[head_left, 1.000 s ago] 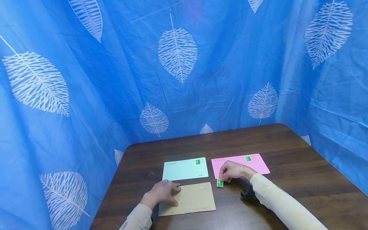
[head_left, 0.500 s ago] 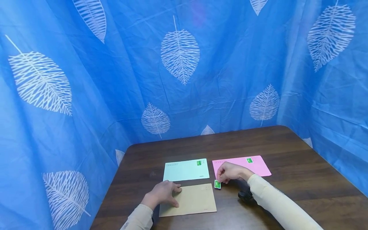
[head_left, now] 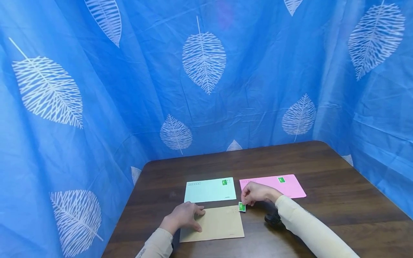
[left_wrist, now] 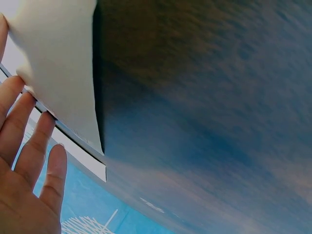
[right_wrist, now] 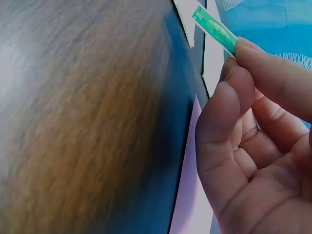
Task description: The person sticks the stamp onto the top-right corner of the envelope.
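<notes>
My right hand [head_left: 258, 192] pinches a small green stamp [head_left: 242, 207] between thumb and fingertips. In the right wrist view the stamp [right_wrist: 214, 30] juts out past the fingertips, held clear of the table. It hovers by the upper right corner of a tan envelope [head_left: 222, 223], where small printed boxes show. My left hand [head_left: 182, 216] rests on that envelope's left part, its fingers spread. In the left wrist view, fingertips [left_wrist: 46, 122] touch the envelope [left_wrist: 63, 73] near its edge; the thumb is mostly out of that view.
Behind the tan envelope lies a mint green envelope [head_left: 206, 191] bearing a green stamp at its upper right. A pink envelope [head_left: 295, 190], also stamped, lies to the right, partly under my right hand in view. Blue leaf-patterned curtains [head_left: 148, 89] enclose the dark wooden table [head_left: 322, 168].
My right hand has moved slightly left with the stamp, bringing it from beside the tan envelope to its upper right corner. My left hand has stayed on the envelope.
</notes>
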`<state>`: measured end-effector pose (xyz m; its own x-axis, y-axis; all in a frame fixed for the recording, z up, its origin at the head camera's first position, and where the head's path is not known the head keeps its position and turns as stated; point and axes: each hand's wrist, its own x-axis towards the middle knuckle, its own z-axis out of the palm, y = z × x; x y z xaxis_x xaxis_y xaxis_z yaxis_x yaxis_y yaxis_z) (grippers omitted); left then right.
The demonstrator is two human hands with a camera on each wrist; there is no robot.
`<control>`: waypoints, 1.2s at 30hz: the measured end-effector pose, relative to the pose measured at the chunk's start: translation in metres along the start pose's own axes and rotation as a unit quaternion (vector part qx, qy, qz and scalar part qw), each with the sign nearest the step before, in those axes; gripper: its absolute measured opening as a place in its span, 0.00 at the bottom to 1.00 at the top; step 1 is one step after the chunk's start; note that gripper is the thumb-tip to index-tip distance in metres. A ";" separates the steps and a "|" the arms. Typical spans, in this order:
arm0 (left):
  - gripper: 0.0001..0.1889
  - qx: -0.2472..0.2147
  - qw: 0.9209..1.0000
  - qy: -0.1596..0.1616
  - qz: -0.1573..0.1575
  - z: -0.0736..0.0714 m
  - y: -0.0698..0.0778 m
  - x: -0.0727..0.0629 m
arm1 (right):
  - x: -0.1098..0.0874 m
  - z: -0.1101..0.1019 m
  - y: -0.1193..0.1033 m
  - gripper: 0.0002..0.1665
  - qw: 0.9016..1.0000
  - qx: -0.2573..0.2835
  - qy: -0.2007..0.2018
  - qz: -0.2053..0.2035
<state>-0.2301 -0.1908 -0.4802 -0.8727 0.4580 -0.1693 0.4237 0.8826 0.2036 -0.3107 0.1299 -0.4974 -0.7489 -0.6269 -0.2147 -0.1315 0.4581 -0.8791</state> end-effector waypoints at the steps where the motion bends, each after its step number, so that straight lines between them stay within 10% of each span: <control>1: 0.32 0.000 1.000 -0.001 -0.001 0.000 0.000 0.000 | 0.001 0.001 0.000 0.04 1.000 0.000 0.000 0.001; 36: 0.33 0.009 1.000 -0.003 0.009 -0.002 -0.001 0.000 | 0.018 0.012 -0.011 0.04 1.000 -0.022 -0.020 0.007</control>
<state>-0.2311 -0.1913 -0.4788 -0.8632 0.4751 -0.1705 0.4442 0.8755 0.1904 -0.3150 0.1055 -0.4967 -0.7241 -0.6445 -0.2454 -0.1493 0.4938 -0.8566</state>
